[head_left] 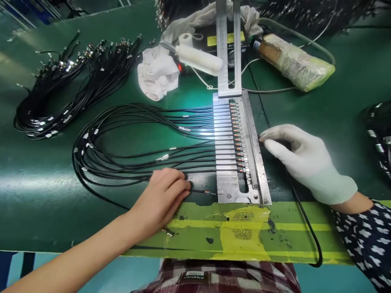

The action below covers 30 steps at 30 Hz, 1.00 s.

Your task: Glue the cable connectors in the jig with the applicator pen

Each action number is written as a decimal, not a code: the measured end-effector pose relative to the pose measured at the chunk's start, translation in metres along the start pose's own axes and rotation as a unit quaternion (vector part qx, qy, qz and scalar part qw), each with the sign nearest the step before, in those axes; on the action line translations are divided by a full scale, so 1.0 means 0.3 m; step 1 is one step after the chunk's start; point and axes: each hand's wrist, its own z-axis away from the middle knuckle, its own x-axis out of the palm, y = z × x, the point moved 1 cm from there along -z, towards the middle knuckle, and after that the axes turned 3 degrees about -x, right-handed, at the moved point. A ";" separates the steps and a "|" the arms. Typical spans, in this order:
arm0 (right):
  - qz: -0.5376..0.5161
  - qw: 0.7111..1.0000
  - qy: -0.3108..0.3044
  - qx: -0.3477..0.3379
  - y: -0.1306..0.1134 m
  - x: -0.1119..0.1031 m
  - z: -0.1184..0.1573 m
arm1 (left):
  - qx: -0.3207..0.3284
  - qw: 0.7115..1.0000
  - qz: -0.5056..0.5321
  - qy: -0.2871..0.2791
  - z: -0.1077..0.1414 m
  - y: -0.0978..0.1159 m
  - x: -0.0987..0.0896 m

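Note:
My bare left hand (166, 193) is closed on a black cable (198, 191) just left of the metal fixture (226, 178). The cable's stripped end, with orange and bare wires, points at the fixture's lower left corner. My right hand (301, 158), in a white glove, is beside the fixture's right edge with thumb and forefinger tips together; anything between them is too small to make out. A black cord (308, 232) runs down from under that hand. Several black cables (143, 156) lie in the fixture's slots, their orange-wired ends (238, 138) in a row, and loop to the left.
A bundle of black cables (58, 93) lies at the far left, another (378, 138) at the right edge. Behind the fixture are a white cloth (157, 73), a white cylinder (200, 59) and a plastic-wrapped object (293, 61). Yellow tape (244, 240) covers the table's front edge.

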 end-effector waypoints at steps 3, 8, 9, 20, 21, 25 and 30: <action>-0.005 1.000 0.006 -0.008 -0.001 0.003 -0.003 | 0.010 0.995 0.041 0.095 0.007 -0.012 -0.009; -0.007 1.000 -0.002 -0.010 -0.007 0.005 -0.010 | 0.032 0.985 0.042 0.161 -0.051 0.018 -0.030; -0.004 1.000 -0.003 -0.009 -0.009 0.004 -0.012 | 0.048 0.988 0.031 0.145 -0.067 0.030 -0.024; -0.003 1.000 -0.027 -0.013 -0.021 -0.004 -0.029 | 0.153 0.986 -0.051 0.047 -0.195 0.068 0.025; -0.005 1.000 -0.028 -0.011 -0.021 -0.004 -0.030 | 0.159 0.985 -0.052 0.040 -0.200 0.069 0.022; -0.011 0.999 -0.034 0.001 -0.019 -0.006 -0.033 | 0.178 0.984 -0.020 0.005 -0.207 0.065 0.017; -0.013 0.999 -0.038 0.007 -0.018 -0.007 -0.035 | 0.159 0.986 0.026 -0.036 -0.191 0.043 0.026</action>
